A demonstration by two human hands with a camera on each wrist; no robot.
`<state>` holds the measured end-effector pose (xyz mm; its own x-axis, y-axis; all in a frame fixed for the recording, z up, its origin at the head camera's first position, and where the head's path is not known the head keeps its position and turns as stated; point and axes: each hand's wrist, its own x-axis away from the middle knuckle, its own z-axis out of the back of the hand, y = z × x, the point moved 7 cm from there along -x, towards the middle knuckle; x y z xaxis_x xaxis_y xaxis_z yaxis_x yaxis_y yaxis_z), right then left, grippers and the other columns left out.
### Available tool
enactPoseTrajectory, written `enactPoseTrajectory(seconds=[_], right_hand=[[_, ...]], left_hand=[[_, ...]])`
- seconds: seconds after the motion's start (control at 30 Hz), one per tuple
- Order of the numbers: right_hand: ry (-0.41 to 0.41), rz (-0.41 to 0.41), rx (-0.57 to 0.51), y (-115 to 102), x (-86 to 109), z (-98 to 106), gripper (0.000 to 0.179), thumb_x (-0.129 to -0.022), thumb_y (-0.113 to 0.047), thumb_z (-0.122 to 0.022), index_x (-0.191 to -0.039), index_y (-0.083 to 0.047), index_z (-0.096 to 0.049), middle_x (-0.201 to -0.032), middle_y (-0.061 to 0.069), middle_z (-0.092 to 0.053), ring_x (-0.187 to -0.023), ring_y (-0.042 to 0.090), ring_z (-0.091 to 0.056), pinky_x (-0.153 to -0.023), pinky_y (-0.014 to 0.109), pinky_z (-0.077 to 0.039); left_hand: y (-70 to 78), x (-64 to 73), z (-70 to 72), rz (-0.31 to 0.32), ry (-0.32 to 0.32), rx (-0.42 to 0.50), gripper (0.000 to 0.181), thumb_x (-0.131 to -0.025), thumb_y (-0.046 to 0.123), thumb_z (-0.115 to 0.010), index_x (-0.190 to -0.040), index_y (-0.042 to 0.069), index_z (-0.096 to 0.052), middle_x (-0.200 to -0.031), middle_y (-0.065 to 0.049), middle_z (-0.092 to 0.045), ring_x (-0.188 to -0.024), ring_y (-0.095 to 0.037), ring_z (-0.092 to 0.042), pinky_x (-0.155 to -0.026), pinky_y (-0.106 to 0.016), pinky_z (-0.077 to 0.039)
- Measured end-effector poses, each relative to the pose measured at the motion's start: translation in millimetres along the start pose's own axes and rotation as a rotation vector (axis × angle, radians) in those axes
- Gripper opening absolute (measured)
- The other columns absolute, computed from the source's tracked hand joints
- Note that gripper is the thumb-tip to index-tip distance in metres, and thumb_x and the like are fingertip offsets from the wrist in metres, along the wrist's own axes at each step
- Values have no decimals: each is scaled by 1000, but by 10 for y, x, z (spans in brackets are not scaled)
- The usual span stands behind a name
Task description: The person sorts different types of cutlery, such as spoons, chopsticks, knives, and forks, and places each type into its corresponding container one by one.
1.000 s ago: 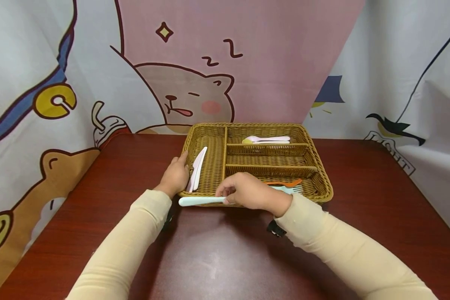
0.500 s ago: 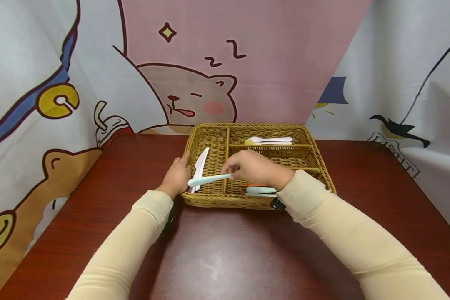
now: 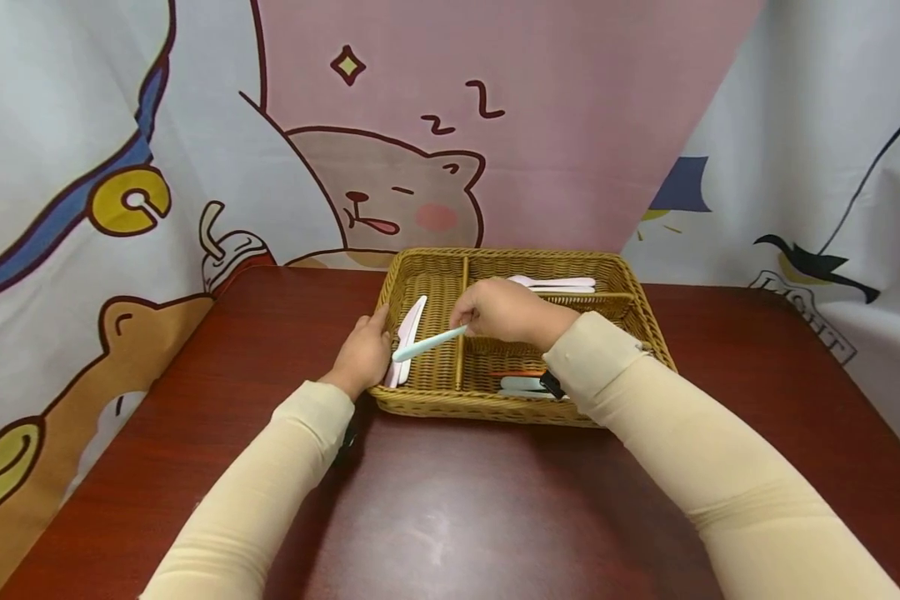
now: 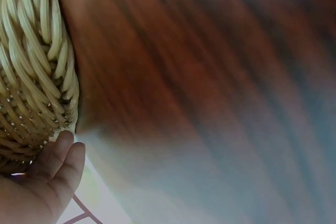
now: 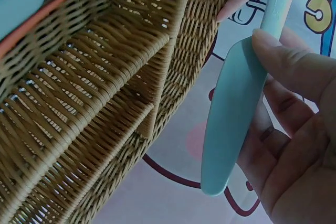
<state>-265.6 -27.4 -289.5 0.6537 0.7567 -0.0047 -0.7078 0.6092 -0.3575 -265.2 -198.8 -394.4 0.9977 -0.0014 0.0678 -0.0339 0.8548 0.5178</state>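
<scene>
My right hand point(image 3: 506, 312) pinches a mint-green table knife point(image 3: 429, 342) between thumb and fingers. In the right wrist view the thumb lies where the handle meets the broad blade point(image 5: 233, 114). The knife hangs over the left compartment of a wicker cutlery basket point(image 3: 435, 405), its handle end pointing left. Below it, a pink knife point(image 3: 407, 327) and a white knife point(image 3: 416, 336) lie in that compartment. My left hand point(image 3: 363, 358) rests against the basket's left side; in the left wrist view its fingers point(image 4: 68, 169) look fairly straight beside the weave.
Pale pink and whitish spoons point(image 3: 562, 283) lie in the back right compartment. Light blue cutlery point(image 3: 521, 383) and an orange piece point(image 3: 513, 372) are in the front right one, partly hidden by the right arm. The basket stands on a dark red table point(image 3: 420, 517) before a printed cloth.
My right hand has lifted the mint-green knife from the basket's front edge up and back over the left compartment. The left hand stays at the basket's side; the view has shifted slightly.
</scene>
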Motion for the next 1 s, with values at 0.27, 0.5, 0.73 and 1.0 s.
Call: enactPoseTrajectory(seconds=[0.27, 0.5, 0.73, 1.0], right_hand=[[-57, -45, 14, 91, -174, -34, 16, -80, 1, -74, -88, -13, -77, -85, -1, -71, -82, 16, -62, -75, 33, -50], [-141, -53, 93, 79, -315, -50, 17, -82, 0, -73, -89, -15, -77, -91, 0, -71, -87, 19, -63, -79, 34, -51], [-184, -37, 143, 29, -427, -108, 22, -82, 5, -67, -90, -14, -77, -92, 1, -68, -85, 19, -59, -76, 34, -50], [-226, -42, 187, 13, -553, -258, 28, -82, 7, -65, -89, -17, -77, -93, -2, -69, -86, 18, -59, -74, 33, -50]], left_hand=[[7, -13, 13, -13, 22, -4, 54, -103, 12, -39, -154, 8, -23, -141, -26, -40, -127, -38, -46, -105, -47, -39], [-3, -9, 33, -9, 28, 4, 54, -103, 12, -39, -155, 8, -23, -140, -25, -41, -127, -37, -47, -105, -46, -40], [2, -12, 29, -20, 35, 13, 54, -103, 12, -38, -154, 8, -23, -140, -25, -42, -126, -36, -48, -105, -45, -40], [-30, -37, -2, -4, 31, 20, 54, -103, 12, -38, -154, 9, -23, -142, -24, -41, -127, -36, -47, -105, -45, -40]])
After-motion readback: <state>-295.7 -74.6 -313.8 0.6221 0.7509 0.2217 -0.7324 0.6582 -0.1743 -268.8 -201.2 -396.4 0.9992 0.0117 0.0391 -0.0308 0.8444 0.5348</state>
